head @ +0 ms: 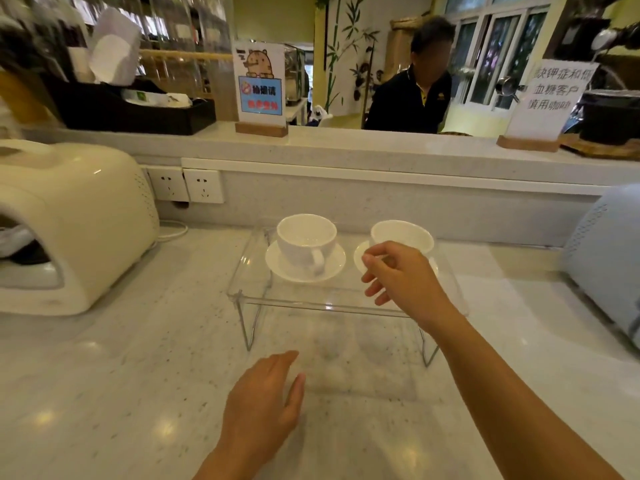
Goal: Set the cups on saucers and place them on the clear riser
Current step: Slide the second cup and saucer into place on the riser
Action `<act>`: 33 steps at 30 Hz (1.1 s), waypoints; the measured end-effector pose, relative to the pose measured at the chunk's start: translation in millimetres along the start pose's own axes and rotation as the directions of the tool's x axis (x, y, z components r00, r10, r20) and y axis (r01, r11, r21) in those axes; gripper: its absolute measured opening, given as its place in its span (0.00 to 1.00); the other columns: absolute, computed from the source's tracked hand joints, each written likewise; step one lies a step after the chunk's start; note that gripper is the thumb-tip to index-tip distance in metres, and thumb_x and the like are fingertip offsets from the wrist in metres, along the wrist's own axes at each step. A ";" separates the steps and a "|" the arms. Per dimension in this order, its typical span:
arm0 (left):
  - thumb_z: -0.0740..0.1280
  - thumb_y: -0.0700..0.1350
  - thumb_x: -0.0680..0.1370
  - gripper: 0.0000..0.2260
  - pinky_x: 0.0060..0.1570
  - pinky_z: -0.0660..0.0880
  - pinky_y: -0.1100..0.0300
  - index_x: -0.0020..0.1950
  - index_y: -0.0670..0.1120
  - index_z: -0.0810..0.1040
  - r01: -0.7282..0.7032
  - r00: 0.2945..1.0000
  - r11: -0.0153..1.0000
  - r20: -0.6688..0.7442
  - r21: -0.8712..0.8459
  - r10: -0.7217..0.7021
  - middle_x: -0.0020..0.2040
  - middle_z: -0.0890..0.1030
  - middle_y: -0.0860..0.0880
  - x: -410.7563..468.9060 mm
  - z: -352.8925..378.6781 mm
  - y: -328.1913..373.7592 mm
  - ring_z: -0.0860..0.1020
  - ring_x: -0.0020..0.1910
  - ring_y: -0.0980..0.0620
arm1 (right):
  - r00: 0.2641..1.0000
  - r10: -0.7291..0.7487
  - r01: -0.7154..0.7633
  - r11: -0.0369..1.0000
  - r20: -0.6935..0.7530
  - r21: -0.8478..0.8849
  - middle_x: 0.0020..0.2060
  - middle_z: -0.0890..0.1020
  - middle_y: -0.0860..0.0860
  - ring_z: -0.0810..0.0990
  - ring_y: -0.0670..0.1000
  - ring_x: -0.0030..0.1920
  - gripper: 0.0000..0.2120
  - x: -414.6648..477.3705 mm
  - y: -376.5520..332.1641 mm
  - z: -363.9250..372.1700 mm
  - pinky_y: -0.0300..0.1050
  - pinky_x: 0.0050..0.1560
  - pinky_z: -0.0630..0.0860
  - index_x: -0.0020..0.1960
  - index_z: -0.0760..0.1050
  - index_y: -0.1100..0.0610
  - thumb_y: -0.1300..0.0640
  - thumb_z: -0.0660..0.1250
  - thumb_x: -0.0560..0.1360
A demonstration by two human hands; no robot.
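Fingers: right hand (pixel 398 271) curling loosely, holding nothing; left hand (pixel 263 407) lying open.
Cups: both sitting on saucers on riser (pixel 249 271), mid-frame.

1. The left hand (pixel 263 407) is bare: no glove, ring or watch shows on it.
2. Behind the left hand, the wrist and the short stretch of forearm in view carry no sleeve, band or strap.
3. The right hand (pixel 398 275) is likewise bare, with no ring on the fingers (pixel 372 289) that show.
4. Behind the right hand, the wrist is unadorned, and the long forearm is uncovered all the way to the frame's edge; no cuff or sleeve edge shows.
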State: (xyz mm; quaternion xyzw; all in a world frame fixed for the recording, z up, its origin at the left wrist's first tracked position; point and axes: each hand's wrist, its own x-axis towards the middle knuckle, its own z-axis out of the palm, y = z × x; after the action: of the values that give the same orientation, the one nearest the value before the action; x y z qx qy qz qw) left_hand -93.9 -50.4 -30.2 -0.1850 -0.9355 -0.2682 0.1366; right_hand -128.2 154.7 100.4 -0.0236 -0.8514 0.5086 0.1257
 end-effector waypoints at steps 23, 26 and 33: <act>0.41 0.66 0.74 0.32 0.70 0.32 0.58 0.75 0.54 0.47 0.072 0.971 0.966 0.203 0.250 -0.125 0.78 0.48 0.53 -26.0 28.1 -48.4 0.42 0.76 0.51 | 0.926 0.355 -0.355 0.935 0.129 -0.027 0.30 0.80 0.57 0.75 0.47 0.17 0.12 42.9 -7.9 45.7 0.37 0.16 0.72 0.57 0.68 0.67 0.63 0.60 0.76; 0.41 0.66 0.74 0.32 0.70 0.32 0.54 0.75 0.54 0.48 0.068 0.973 0.962 0.194 0.263 -0.122 0.78 0.48 0.53 -26.1 27.7 -48.8 0.43 0.76 0.51 | 0.923 0.370 -0.370 0.929 0.108 -0.027 0.29 0.78 0.57 0.75 0.50 0.20 0.09 45.3 -7.5 49.7 0.38 0.17 0.73 0.53 0.69 0.69 0.66 0.61 0.75; 0.44 0.66 0.74 0.31 0.72 0.42 0.56 0.74 0.54 0.55 0.071 0.979 0.962 0.165 0.263 -0.118 0.77 0.53 0.52 -23.5 22.4 -42.8 0.50 0.76 0.50 | 0.921 0.368 -0.369 0.929 0.132 -0.018 0.28 0.78 0.58 0.75 0.49 0.19 0.09 48.9 -6.2 55.9 0.38 0.18 0.74 0.50 0.73 0.70 0.65 0.65 0.74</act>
State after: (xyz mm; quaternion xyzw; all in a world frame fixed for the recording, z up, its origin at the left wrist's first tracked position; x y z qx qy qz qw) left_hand -94.3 -78.2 -76.2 -0.1441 -0.9785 -0.1338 0.0617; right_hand -188.2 111.9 89.9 -0.1489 -0.8365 0.5265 -0.0289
